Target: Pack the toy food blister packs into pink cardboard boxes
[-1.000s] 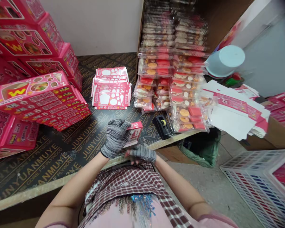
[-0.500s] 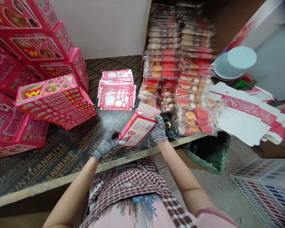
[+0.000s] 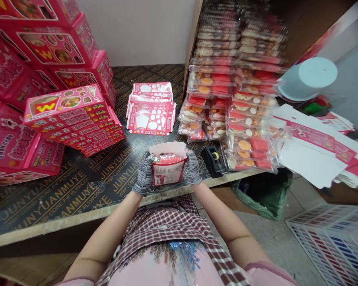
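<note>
My left hand (image 3: 143, 174) and my right hand (image 3: 191, 169), both in grey knit gloves, grip the two sides of a small pink-and-white cardboard box (image 3: 168, 170). The box stands upright just above the table's near edge. Its pale top flap (image 3: 168, 148) is folded open and points away from me. A red-and-white packet (image 3: 167, 158) shows in the box's open mouth, partly hidden by the box walls. Much of the box's sides is covered by my gloves.
A stack of flat pink box blanks (image 3: 150, 109) and a pile of assembled pink boxes (image 3: 73, 119) lie on the dark printed plywood table (image 3: 77, 198). Plastic-wrapped packs (image 3: 226, 99) and a black tape dispenser (image 3: 213, 161) stand to the right. A white crate (image 3: 331, 246) sits on the floor.
The box has swung from a tilted position, with the flap toward the right, to upright between my hands. My hands have come level on either side of it, and the flap now points away from me.
</note>
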The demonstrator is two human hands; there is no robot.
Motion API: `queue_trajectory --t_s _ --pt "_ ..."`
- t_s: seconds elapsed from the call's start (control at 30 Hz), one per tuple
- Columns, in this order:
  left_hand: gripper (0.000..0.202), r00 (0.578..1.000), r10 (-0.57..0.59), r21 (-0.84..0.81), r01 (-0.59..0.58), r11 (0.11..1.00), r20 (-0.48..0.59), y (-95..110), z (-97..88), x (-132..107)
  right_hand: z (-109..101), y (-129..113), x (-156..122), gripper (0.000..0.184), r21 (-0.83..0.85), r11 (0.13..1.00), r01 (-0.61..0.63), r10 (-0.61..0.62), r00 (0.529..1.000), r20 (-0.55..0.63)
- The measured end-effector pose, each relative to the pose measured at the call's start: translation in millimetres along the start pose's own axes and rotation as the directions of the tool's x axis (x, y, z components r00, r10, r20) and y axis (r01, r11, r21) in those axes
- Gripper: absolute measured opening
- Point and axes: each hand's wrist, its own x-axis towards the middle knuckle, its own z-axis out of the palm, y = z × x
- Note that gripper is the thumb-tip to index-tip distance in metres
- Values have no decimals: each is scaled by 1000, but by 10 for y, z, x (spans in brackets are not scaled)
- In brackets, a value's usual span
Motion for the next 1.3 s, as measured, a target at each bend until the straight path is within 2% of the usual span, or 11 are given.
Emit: queue_trajectory --t_s 0.13,0.23,0.33,0.5,0.63,0.7,0.8,0.93,1.07,1.2,1.3 --pt "30 991 129 64 -127 990 -37 240 -61 53 -137 -171 -39 32 24 999 48 -47 998 -45" --pt "15 972 219 140 -230 963 88 404 -82 8 -116 -311 -92 26 77 993 84 -81 996 -49" --pt "12 922 298 228 -354 907 246 515 -112 -73 -64 -377 -115 14 160 985 57 -46 996 -72" --pt "6 849 351 464 -515 721 396 530 -209 -136 -134 -380 -138 33 342 938 63 -70 998 8" --pt "13 796 399 516 -601 611 455 524 -250 -122 -276 -437 -149 20 110 977 181 -192 977 94" --pt "14 821 363 532 -564 632 440 568 -240 -103 -326 -489 -121 13 -41 977 211 -204 970 131" --pt "20 889 254 559 -440 702 381 662 -188 -70 -371 -566 -37 12 -117 980 162 -140 975 174" --pt "16 891 272 551 -442 708 364 691 -112 -40 -400 -627 82 14 -119 990 71 -44 975 219" --pt "14 833 352 560 -548 621 426 590 -162 -75 -433 -617 128 14 -104 992 69 -42 968 247" --pt "10 715 430 532 -698 479 551 508 -314 -177 -495 -542 49 17 -86 987 139 -104 939 327" --pt "9 643 462 539 -765 352 611 501 -285 -228 -512 -502 -87 18 -73 974 214 -175 917 358"
